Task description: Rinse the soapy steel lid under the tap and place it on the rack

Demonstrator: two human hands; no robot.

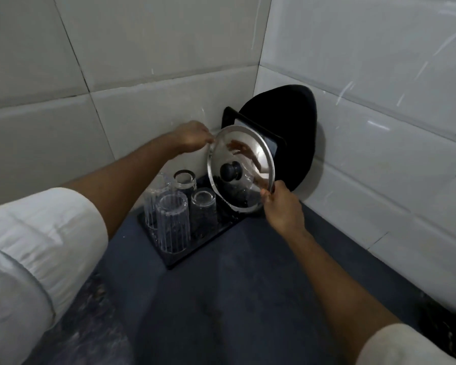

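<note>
The steel lid (pixel 245 156), round and shiny with a black knob at its centre, stands tilted on edge over the back end of the black rack tray (pixel 179 259) in the tiled corner. My left hand (pixel 192 137) pinches its upper left rim. My right hand (pixel 281 206) grips its lower right rim. The lid's lower edge sits at the tray, and I cannot tell whether it rests there. No tap is in view.
Several upturned clear glasses (pixel 173 225) fill the tray's front and left. Behind the lid lean a black square tray (pixel 270 143) and a big black round pan (pixel 287 127) against the white tiled walls. Dark grey counter (pixel 234 299) spreads in front.
</note>
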